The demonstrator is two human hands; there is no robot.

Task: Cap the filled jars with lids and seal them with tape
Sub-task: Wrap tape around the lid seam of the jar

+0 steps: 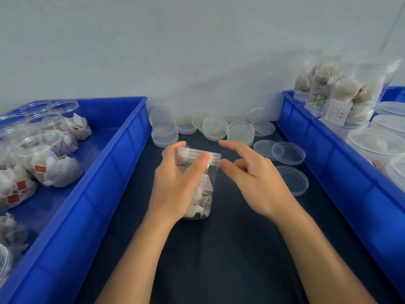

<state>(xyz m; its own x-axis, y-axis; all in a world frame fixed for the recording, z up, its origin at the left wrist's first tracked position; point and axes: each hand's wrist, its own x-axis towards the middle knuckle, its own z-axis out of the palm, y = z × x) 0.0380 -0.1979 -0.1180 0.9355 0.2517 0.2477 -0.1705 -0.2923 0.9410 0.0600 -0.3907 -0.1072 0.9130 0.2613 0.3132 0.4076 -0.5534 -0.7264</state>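
L hand (175,183) grips capped jar (200,187) upright on mat, centre, btwn bins. R hand (254,174) apart, holds nothing, beside lid (198,155). Capping looks done; next: tape, none in view.

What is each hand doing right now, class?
Left hand: grips the capped clear jar of tea bags.
Right hand: open, fingers relaxed beside the jar's lid, holding nothing.

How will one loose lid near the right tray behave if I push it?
The lid looks thin, clear and flat, so it is probably light and should slide, not roll, on the dark table. Its shallow rim may flex when pinched.
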